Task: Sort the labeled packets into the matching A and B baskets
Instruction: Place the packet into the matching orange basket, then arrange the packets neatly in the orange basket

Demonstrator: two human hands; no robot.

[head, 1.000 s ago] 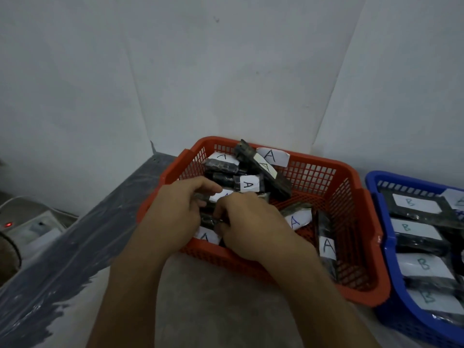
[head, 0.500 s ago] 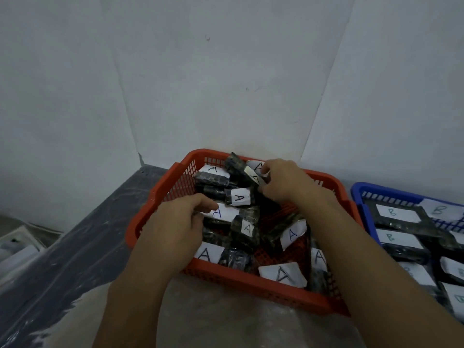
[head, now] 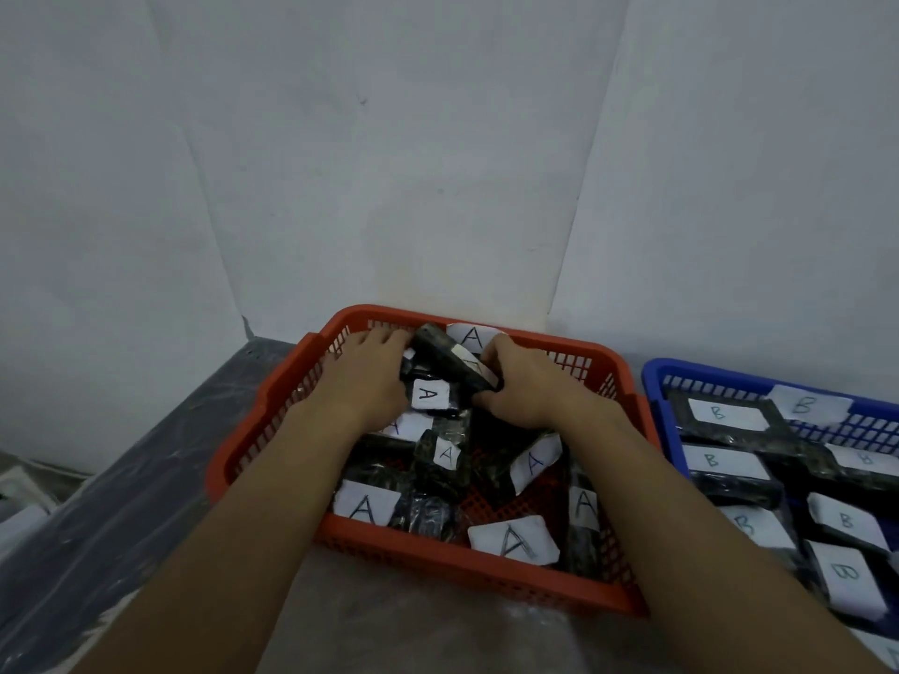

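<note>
Black wrapped A-labelled packet [head: 450, 363] is held tilted at the far wall of the red plastic mesh basket [head: 242, 447], clamped by curled right hand [head: 526, 387] fingers, probably for restacking. Left hand [head: 373, 374] grip cannot be told.

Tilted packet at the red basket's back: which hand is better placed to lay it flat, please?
Probably the right: the right hand curls round the tilted packet at its labelled end; the left hand only touches its top.

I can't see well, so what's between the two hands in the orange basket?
In the head view, a dark tilted packet lies between the left hand and right hand, over other A-labeled packets.
</note>
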